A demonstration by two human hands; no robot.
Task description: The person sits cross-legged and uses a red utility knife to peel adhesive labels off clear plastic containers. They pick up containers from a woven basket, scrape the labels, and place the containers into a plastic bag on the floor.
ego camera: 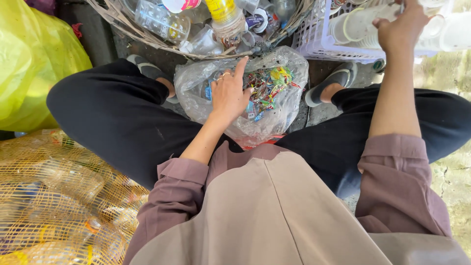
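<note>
left hand (229, 93): spread flat on clear bag (274, 113) of coloured scraps, directly beneath it. right hand (400, 29): raised ahead, pinching stacked plastic cups (355, 24) in white basket (314, 39).

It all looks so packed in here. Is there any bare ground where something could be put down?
Little. A bare concrete strip lies right of the right leg, and a dark gap sits between the yellow bag and the wicker basket. Between the feet the clear plastic bag under the left hand fills everything.
</note>
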